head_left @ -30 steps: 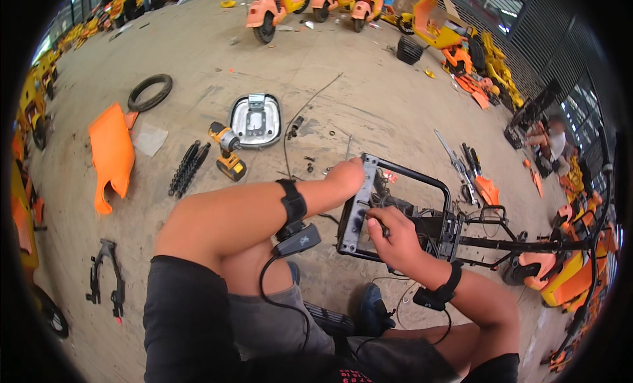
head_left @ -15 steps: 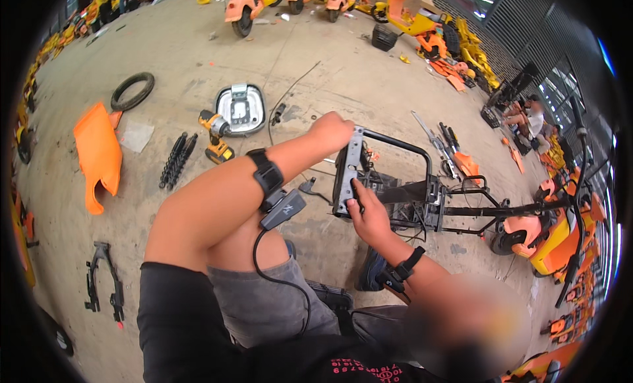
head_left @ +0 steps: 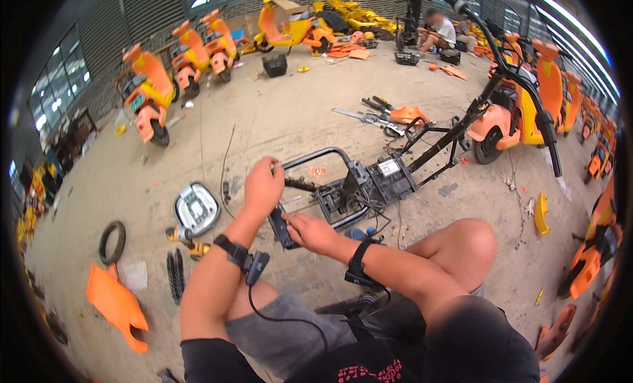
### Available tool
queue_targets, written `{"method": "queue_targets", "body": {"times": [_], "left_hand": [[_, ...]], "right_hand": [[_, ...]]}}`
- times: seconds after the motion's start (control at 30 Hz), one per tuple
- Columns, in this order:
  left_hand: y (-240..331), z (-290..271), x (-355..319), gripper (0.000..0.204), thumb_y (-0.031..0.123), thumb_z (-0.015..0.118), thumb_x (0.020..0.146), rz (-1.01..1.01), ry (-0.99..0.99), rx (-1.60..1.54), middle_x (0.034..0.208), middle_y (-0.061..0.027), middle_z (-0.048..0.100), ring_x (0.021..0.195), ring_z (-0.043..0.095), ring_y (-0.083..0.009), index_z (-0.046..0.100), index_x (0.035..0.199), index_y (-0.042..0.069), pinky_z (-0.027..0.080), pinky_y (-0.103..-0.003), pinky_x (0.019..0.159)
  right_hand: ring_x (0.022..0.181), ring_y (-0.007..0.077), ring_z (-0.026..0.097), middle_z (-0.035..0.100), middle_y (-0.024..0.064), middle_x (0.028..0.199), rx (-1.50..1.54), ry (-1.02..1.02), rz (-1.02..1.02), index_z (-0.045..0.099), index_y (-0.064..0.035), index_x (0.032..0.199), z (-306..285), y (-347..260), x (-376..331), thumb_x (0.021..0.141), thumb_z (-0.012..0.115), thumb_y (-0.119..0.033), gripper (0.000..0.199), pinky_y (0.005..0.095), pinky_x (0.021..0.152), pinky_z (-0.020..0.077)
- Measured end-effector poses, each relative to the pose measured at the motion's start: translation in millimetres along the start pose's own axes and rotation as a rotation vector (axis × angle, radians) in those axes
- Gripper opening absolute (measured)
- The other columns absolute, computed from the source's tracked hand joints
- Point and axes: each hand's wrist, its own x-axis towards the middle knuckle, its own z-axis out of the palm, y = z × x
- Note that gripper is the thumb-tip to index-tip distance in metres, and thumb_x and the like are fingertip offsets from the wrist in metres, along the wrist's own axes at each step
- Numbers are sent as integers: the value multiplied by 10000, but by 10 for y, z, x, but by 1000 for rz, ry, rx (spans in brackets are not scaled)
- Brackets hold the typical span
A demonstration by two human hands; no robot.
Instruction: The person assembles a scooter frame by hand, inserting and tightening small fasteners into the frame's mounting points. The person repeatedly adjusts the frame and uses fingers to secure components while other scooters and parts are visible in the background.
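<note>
A black scooter frame [head_left: 320, 153] lies in front of me, its bent tube and end bracket [head_left: 282, 232] toward my hands. My left hand [head_left: 264, 186] is closed at the far end of the bracket, where it meets the tube; its fingertips are partly hidden. At the near end, my right hand [head_left: 312, 234] has its fingers bent over the bracket's edge, gripping it. Loose wires [head_left: 372, 208] hang around the middle of the frame, beside a black box with a white label [head_left: 389, 168]. The handlebar [head_left: 547, 135] rises at the right.
Left of my arms lie a yellow drill [head_left: 196, 250], a silver and black housing [head_left: 198, 210], black coil springs [head_left: 175, 275], a tyre [head_left: 103, 242] and an orange panel [head_left: 113, 300]. Pliers [head_left: 378, 106] lie beyond the frame. Orange scooters [head_left: 153, 86] stand behind; people [head_left: 443, 33] sit farther back.
The view has swung up and rightward, so the frame lies at another slant. Both hands stay at the bracket, whose dark side now shows instead of its grey holed face.
</note>
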Motion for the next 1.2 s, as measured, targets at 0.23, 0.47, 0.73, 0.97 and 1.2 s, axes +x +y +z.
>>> {"method": "queue_targets", "body": {"times": [0.23, 0.47, 0.73, 0.97, 1.2], "left_hand": [[-131, 63, 44, 235, 224, 562, 907, -83, -128, -58, 791, -197, 658, 738, 647, -315, 654, 1007, 33, 495, -391, 681], [-848, -44, 357, 257, 191, 537, 929, -203, -30, -178, 756, -80, 638, 625, 574, -185, 656, 1024, -17, 469, -324, 605], [-585, -271, 155, 254, 199, 500, 958, -712, -123, -594, 578, 22, 382, 425, 367, -77, 622, 1027, -13, 391, -259, 427], [101, -702, 96, 231, 161, 483, 948, -792, -96, -683, 572, 32, 352, 433, 331, -70, 588, 1026, -29, 374, -253, 449], [436, -586, 190, 186, 122, 481, 945, -884, -133, -823, 597, 42, 348, 479, 355, -76, 576, 1042, -5, 381, -257, 493]], "right_hand": [[779, 313, 648, 630, 111, 926, -16, -12, 28, 531, -63, 1249, -58, -64, -58, 918, 548, -275, 394, 411, 643, 539], [753, 348, 638, 626, 128, 959, 109, -164, 23, 470, -82, 1337, -135, -51, 69, 955, 493, -298, 440, 451, 600, 536], [955, 349, 599, 571, 151, 1097, 573, -418, 26, 531, -90, 1222, -277, 242, 225, 966, 499, -287, 324, 442, 787, 494], [888, 345, 625, 646, 145, 942, 711, -667, 104, 592, -43, 1080, -579, 450, 603, 887, 624, -237, 276, 440, 759, 489], [719, 114, 642, 665, 79, 764, 967, -773, 199, 627, -4, 991, -826, 617, 1339, 947, 615, -263, 262, 287, 659, 501]]}}
